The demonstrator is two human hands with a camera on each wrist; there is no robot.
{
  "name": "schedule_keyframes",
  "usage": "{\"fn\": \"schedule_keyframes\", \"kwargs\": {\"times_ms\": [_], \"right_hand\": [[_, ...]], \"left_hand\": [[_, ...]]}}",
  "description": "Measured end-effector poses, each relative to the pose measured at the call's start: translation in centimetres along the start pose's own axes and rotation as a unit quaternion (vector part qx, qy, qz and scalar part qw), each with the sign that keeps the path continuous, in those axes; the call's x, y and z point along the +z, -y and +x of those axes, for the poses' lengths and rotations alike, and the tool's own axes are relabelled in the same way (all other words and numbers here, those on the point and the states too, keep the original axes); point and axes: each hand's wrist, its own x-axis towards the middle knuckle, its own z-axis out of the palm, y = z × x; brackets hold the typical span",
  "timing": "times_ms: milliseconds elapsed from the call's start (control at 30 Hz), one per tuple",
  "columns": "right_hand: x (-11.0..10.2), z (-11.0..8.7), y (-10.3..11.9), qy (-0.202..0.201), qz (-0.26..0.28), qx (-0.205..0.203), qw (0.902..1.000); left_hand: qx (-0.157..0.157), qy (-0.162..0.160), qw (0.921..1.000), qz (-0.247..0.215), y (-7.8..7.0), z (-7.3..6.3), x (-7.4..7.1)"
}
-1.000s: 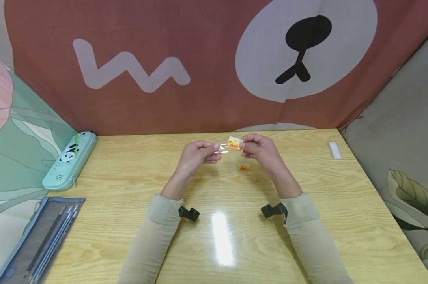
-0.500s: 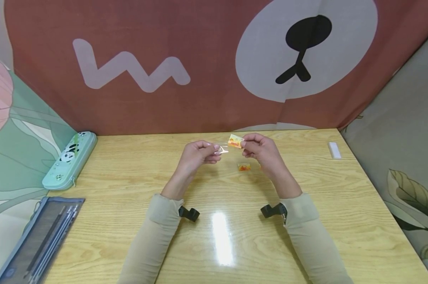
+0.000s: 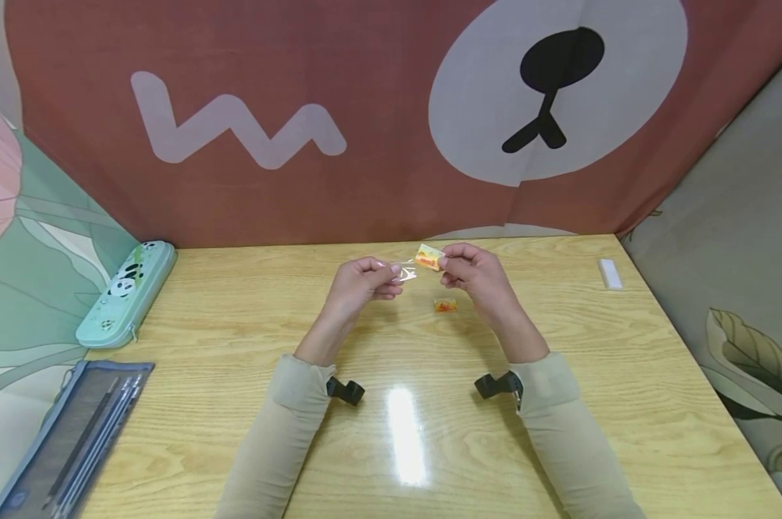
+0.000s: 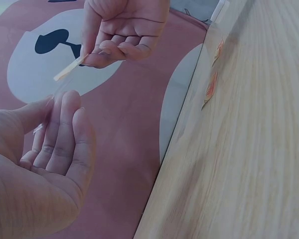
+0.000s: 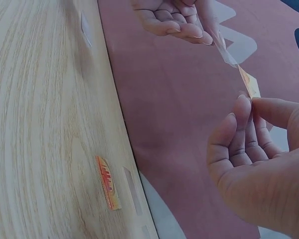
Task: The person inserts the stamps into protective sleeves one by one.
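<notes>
My left hand (image 3: 367, 280) pinches a small piece of clear, shiny plastic film (image 3: 407, 272) between thumb and fingers. Opposite it, my right hand (image 3: 473, 275) pinches a small yellow-and-orange printed card (image 3: 427, 257) by its right end. Both are held up above the far part of the table. In the right wrist view the film (image 5: 225, 48) reaches to the edge of the card (image 5: 249, 82); whether they touch I cannot tell. An orange printed piece (image 3: 445, 305) lies on the table below the hands. The left wrist view shows a second orange piece (image 4: 218, 51) lying beyond it.
A white block like an eraser (image 3: 610, 274) lies at the far right of the wooden table (image 3: 235, 317). On the left are a mint panda pencil case (image 3: 127, 295) and a mesh pouch (image 3: 73, 440) with pencils. A red-brown cloth (image 3: 300, 194) hangs behind the table.
The card in my right hand has tilted slightly. The clear film's shape and shine have shifted a little. Both hands stay almost in place, gripping as before.
</notes>
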Motion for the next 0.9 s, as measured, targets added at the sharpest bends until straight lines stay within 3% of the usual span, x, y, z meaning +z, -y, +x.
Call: {"fn": "schedule_keyframes", "kwargs": {"times_ms": [900], "right_hand": [[0.31,0.12,-0.23,0.010,-0.039,0.004,0.9992]], "left_hand": [[0.000,-0.012,0.9999,0.006,-0.11,-0.12,-0.18]]}}
